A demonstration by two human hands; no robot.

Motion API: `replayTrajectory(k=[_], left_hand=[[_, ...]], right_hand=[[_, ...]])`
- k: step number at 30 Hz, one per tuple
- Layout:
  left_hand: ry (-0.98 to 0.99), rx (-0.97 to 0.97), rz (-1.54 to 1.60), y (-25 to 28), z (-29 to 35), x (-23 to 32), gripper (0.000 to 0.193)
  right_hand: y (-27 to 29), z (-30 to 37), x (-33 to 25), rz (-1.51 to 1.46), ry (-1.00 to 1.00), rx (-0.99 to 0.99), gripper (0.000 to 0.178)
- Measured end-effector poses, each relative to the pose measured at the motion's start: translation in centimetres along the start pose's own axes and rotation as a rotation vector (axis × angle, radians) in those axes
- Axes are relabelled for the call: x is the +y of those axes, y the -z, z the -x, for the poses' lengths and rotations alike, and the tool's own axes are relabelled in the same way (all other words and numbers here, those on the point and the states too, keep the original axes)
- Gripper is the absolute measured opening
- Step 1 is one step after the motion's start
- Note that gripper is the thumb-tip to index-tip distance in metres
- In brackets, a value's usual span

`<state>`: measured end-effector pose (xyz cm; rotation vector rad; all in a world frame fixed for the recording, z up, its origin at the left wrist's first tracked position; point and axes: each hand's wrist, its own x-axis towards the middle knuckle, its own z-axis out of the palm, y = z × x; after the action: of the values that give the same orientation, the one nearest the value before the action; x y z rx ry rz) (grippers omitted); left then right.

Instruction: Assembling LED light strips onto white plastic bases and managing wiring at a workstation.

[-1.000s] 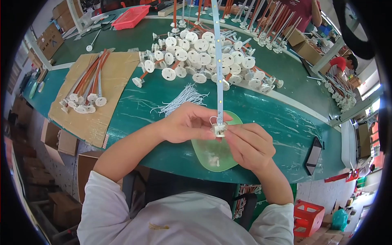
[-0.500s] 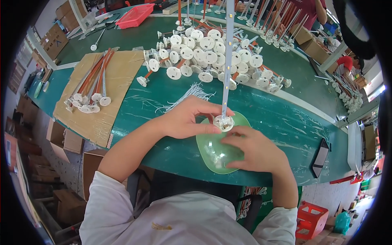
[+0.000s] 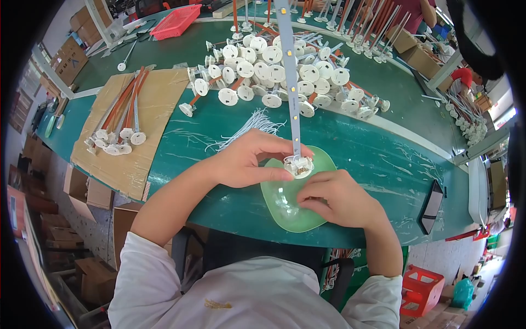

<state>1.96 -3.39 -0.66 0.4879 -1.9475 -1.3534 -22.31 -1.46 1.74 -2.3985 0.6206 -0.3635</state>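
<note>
My left hand (image 3: 246, 160) grips a white round base (image 3: 299, 168) between thumb and fingers, its hollow side with small inner parts facing up. From this base rises a tall, narrow LED strip (image 3: 292, 93) with small yellow chips along it. Below lies a green plate (image 3: 286, 220) holding small clear or whitish pieces. Over the plate's right half is my right hand (image 3: 345, 200), thumb and fingers drawn together; whatever they may pinch is hidden. A bundle of thin white wires (image 3: 244, 130) lies just beyond my left hand.
A big heap of white round-based strips (image 3: 274, 74) covers the middle back. More strips (image 3: 120, 129) lie on cardboard (image 3: 159, 104) at left. A red basket (image 3: 175, 22) stands far left, a dark phone-like object (image 3: 431, 207) at right. Other people work at the far right.
My right hand's fingers have closed from a spread pose into a pinch over the plate. The LED strip's top has tilted left, while my left hand keeps its grip.
</note>
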Motion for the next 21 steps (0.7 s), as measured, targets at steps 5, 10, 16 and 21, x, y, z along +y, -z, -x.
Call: replayTrajectory(k=[5, 10, 16, 21], left_hand=[[-0.013, 0.087, 0.176, -0.2, 0.1, -0.2, 0.044], [0.058, 0.104, 0.195, 0.0, 0.0, -0.2, 0.045], [0.09, 0.119, 0.29, -0.3, 0.2, 0.1, 0.042], [0.068, 0.144, 0.406, -0.7, 0.3, -0.1, 0.041]], right_hand=[[0.2, -0.4, -0.4, -0.1, -0.023, 0.129, 0.01], [-0.1, -0.5, -0.5, -0.204, -0.076, 0.314, 0.007], [-1.2, -0.4, -0.7, -0.447, -0.159, 0.442, 0.006], [-1.5, -0.7, -0.9, -0.442, -0.133, 0.466, 0.012]])
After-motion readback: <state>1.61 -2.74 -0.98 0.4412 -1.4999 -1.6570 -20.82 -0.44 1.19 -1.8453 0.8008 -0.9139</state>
